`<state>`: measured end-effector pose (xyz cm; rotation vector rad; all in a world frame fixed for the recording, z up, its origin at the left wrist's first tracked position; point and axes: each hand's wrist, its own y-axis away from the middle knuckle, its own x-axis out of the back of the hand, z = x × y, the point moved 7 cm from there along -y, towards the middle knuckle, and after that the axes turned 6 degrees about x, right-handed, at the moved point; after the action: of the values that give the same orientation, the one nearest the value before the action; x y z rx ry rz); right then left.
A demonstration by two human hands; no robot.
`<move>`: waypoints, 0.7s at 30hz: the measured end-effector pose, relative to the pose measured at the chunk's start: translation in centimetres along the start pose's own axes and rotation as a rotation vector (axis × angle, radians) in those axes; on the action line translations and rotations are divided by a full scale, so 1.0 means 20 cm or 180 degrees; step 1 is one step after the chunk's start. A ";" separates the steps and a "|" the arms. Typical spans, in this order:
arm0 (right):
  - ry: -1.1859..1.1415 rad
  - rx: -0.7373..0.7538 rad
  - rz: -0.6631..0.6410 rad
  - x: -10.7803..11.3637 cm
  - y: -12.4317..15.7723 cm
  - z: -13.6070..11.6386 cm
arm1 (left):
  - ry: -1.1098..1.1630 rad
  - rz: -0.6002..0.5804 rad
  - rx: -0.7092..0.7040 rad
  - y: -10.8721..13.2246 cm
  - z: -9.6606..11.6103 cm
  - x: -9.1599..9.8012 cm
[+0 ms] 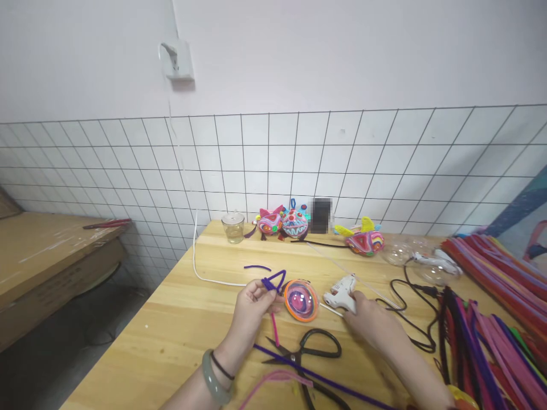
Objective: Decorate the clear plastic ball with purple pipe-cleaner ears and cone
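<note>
My left hand [258, 299] pinches a purple pipe cleaner [280, 279] bent into a small triangle. Just right of those fingertips lies a clear round plastic piece [301, 300] with an orange rim and a pink and purple spiral inside. My right hand [363, 316] is closed on a white hot glue gun [342, 294], low over the table. Below the hands lie open black-handled scissors [296, 359], crossed by a long purple pipe cleaner [318, 376]. A pink pipe cleaner [274, 330] ends near the blades, and a short purple piece [257, 267] lies behind my left hand.
Colourful finished figures [294, 222] and a fish-like one [365, 242] stand along the back, beside a glass cup [233, 228]. Bundled pipe cleaners [482, 341] fill the right side. Clear plastic shells [399, 253] and a black cable [427, 336] lie there too.
</note>
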<state>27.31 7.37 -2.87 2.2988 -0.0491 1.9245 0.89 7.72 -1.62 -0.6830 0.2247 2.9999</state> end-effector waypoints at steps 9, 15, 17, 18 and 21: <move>-0.0293 -0.0059 0.0995 0.19 0.03 0.05 | 0.0221 -0.0023 0.0177 0.02 0.00 -0.01; -0.1555 0.0753 0.1669 0.32 0.16 -0.12 | 0.0366 -0.0047 0.0270 0.02 -0.01 -0.01; -0.1770 0.1139 0.1517 0.32 0.22 -0.22 | 0.0398 -0.0058 0.0326 0.02 -0.02 0.00; -0.1849 0.1370 0.1351 0.32 0.25 -0.28 | 0.0410 -0.0057 0.0349 0.02 -0.02 0.00; -0.2063 0.1869 0.0881 0.28 0.32 -0.41 | 0.0451 -0.0012 0.0347 0.02 -0.02 0.00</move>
<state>19.58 2.49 4.58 3.3859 0.1582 1.3072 1.02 7.34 -1.99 -0.8833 0.3898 2.9119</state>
